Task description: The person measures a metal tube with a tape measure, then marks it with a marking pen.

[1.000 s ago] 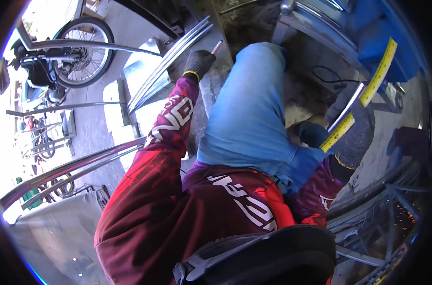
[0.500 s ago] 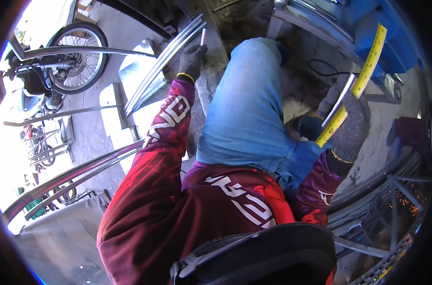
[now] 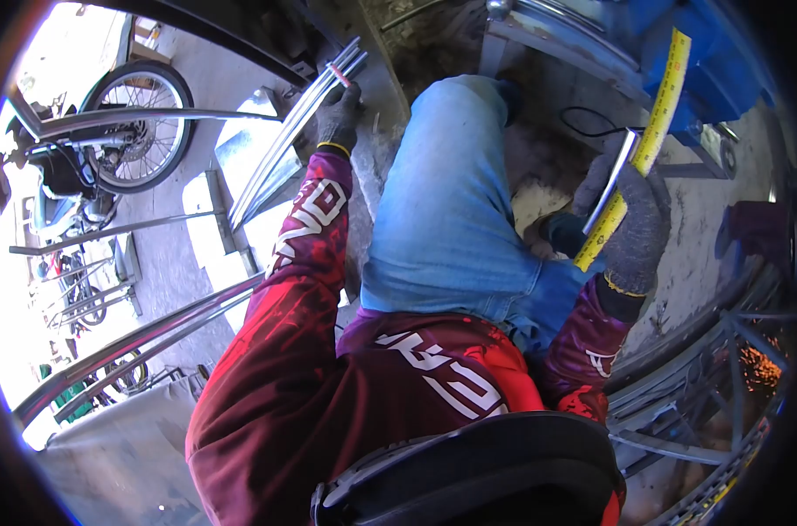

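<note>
My left hand (image 3: 338, 114), in a dark glove with a yellow cuff edge, is closed around a thin red-and-white stick (image 3: 338, 74). The stick lies slantwise over the upper end of a bundle of shiny metal rods (image 3: 280, 149). Whether the fingers also touch the rods is unclear. At the right, my gloved right hand (image 3: 637, 215) grips a yellow measuring tape strip (image 3: 661, 110) together with a short shiny metal tube (image 3: 610, 182). Strip and tube run side by side, slanting up; the strip reaches well past the tube's top end.
A motorcycle wheel (image 3: 142, 127) stands at the upper left, near bent metal tubes (image 3: 153, 114). Blue equipment (image 3: 714, 88) fills the upper right. At the lower right are a grey metal frame (image 3: 736, 377) and orange sparks (image 3: 760, 366). A black cable (image 3: 582, 127) curls by the blue equipment.
The stick in my left hand has tipped from upright beside the rods to slanting across them. The tape and tube have shifted slightly left in view. More sparks show at the right.
</note>
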Tool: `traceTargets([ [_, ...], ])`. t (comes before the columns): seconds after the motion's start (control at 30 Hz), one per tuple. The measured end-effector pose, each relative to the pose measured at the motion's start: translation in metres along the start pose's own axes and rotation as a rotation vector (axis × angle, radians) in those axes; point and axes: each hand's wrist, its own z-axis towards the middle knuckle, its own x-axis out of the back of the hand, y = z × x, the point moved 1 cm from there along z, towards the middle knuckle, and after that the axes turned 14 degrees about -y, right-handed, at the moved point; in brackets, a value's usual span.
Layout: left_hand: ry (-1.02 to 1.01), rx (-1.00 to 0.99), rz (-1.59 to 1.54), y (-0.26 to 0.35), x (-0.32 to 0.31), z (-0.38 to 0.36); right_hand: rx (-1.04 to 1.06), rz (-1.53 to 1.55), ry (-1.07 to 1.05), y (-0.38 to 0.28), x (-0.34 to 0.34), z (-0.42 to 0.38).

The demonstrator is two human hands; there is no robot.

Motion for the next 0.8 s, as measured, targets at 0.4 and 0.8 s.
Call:
traceTargets([
  [0.4, 0.066, -0.118, 0.19, -0.014, 0.041, -0.004, 0.036, 0.11, -0.03, 0.005, 0.002, 0.001],
  [0.8, -0.21, -0.719, 0.063, 0.21, -0.125, -0.111, 0.126, 0.139, -0.132, -0.034, -0.035, 0.017],
])
